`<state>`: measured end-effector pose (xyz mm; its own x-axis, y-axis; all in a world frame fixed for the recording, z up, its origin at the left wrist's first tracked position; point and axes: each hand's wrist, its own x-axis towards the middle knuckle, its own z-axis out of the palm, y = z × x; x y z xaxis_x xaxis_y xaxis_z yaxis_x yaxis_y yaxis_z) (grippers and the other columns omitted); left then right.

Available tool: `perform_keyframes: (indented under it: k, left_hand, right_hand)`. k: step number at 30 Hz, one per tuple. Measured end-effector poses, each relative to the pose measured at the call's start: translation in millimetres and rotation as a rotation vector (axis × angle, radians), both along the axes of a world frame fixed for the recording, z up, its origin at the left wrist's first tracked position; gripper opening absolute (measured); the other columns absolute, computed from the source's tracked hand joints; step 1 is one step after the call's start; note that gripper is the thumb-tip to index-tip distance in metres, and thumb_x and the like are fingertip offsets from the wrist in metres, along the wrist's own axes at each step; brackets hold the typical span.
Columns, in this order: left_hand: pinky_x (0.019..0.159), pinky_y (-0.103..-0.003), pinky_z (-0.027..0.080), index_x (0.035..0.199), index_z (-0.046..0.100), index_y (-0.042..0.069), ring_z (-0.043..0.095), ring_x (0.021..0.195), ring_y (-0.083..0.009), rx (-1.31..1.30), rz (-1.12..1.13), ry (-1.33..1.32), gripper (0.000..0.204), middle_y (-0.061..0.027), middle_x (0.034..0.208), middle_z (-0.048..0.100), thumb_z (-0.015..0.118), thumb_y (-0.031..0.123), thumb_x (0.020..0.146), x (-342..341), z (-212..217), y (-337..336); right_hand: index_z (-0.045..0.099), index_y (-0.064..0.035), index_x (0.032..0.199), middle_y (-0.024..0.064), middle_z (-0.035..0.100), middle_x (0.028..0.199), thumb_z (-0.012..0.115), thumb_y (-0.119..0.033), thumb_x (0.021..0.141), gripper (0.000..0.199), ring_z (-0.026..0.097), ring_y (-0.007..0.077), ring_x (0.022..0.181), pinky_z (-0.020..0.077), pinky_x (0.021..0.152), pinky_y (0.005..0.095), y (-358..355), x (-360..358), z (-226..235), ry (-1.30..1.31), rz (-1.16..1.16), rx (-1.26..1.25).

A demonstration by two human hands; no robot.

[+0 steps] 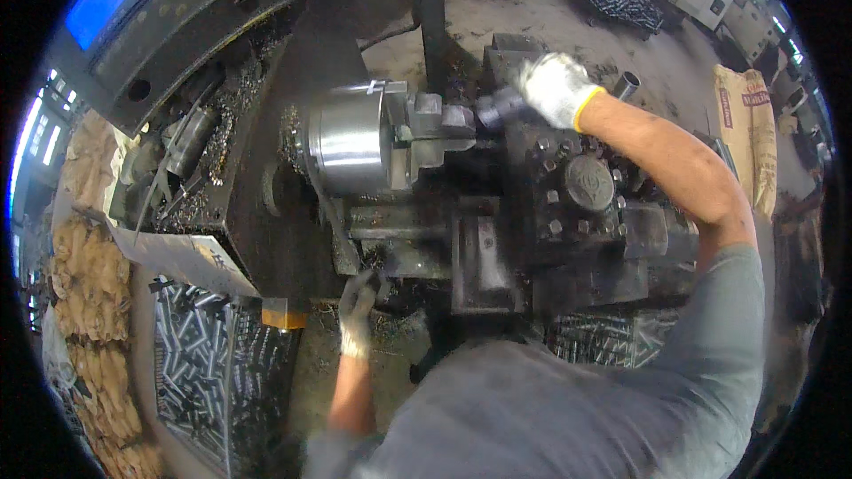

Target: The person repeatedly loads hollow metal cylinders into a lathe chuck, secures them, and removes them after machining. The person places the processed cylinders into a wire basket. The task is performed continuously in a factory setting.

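Observation:
My right hand (557, 89), in a white work glove with a yellow cuff, is closed on a short metal cylinder (502, 108), both blurred. The cylinder is just right of the jaws (444, 120) of a shiny lathe chuck (351, 137); whether it touches them I cannot tell. Below the chuck, my gloved left hand (357, 315) is by the lower end of a thin dark rod (333, 217). Its thumb and fingers look apart, with nothing clear between them. Beneath my right forearm stands the dark tool post (589, 184) with several bolts.
Metal pieces fill a bin (226, 372) at lower left and another (612, 337) under the lathe. A metal tube (627, 85) stands beyond my right wrist. A control panel with a blue screen (100, 2) is at upper left, a paper sack (745, 133) at right.

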<state>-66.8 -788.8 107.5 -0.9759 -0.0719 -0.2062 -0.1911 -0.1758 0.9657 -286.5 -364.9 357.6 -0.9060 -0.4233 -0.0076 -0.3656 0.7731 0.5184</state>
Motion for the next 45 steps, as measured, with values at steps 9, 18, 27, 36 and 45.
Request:
perform_keyframes:
  k: [9,18,27,36,45]
  left_hand:
    - [0.088,-0.054,0.056,0.126,0.062,0.008,0.062,0.089,-0.0215,0.266,0.602,0.013,0.044,-0.0049,0.096,0.064,0.065,0.043,0.099,90.4,-67.3,-115.8]
    - [0.064,-0.039,0.052,0.104,0.063,0.014,0.058,0.069,-0.0201,0.64,0.417,-0.129,0.04,-0.0027,0.08,0.06,0.051,0.052,0.105,70.9,-43.7,-172.7]
    - [0.057,-0.03,0.043,0.102,0.064,0.013,0.051,0.07,-0.013,-0.034,0.708,-0.136,0.027,0.001,0.083,0.054,0.063,0.04,0.099,65.2,-51.6,-154.5]
    - [0.099,-0.054,0.05,0.125,0.059,-0.011,0.063,0.111,-0.0456,-1.24,0.721,0.994,0.042,-0.0294,0.122,0.064,0.069,0.017,0.094,-1.2,143.1,-54.4]
    - [0.095,-0.05,0.055,0.166,0.007,0.008,0.069,0.112,-0.0446,-1.631,0.197,0.347,0.096,-0.0302,0.13,0.066,0.068,0.029,0.096,-303.0,329.1,24.7]
  right_hand:
    - [0.075,-0.0022,0.107,0.0216,0.076,0.096,0.083,-0.035,0.067,0.053,0.073,0.0338,0.087,0.056,0.077,0.0458,0.6,-50.9,-92.2,-0.776,-0.165,-0.639]
    - [0.078,-0.0013,0.096,0.0162,0.077,0.09,0.089,-0.043,0.067,0.052,0.074,0.0297,0.084,0.057,0.077,0.0452,-3.4,-62.5,-93.0,-0.759,-0.305,-0.429]
    - [0.062,-0.0039,0.137,0.0192,0.074,0.119,0.076,-0.028,0.08,0.064,0.07,0.0289,0.105,0.0541,0.094,0.0437,-27.5,-10.9,-44.1,-0.36,-0.153,-0.648]
    - [0.074,-0.0019,0.115,0.0158,0.077,0.105,0.074,-0.005,0.083,0.032,0.075,0.0229,0.098,0.0585,0.086,0.037,-28.5,254.9,-4.2,-0.003,-0.109,-1.314]
    - [0.074,-0.0024,0.118,0.0122,0.078,0.109,0.075,0.0,0.085,0.033,0.074,0.0183,0.102,0.058,0.09,0.0336,-28.5,306.5,-96.8,-0.496,-0.277,-1.727]
